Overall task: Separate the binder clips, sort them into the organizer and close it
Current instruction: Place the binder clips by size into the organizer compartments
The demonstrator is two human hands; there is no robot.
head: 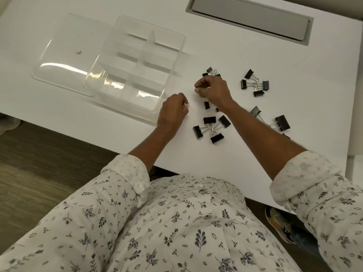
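Observation:
Black binder clips lie in linked clusters on the white table: one cluster [212,127] near the front, one [254,85] at the right, larger ones [275,120] further right. My right hand [213,89] is closed over a cluster [212,71], pinching silver wire handles. My left hand [173,111] is closed just right of the organizer, with a small silver piece [186,104] showing at its fingertips. The clear organizer [135,63] stands open with divided compartments that look empty. Its clear lid [64,55] lies at its left.
A grey recessed cable hatch [249,18] sits at the table's back right. The table's front edge [88,132] runs diagonally near my left wrist. A small pink dot [78,52] shows under the lid. Wood floor lies at the left.

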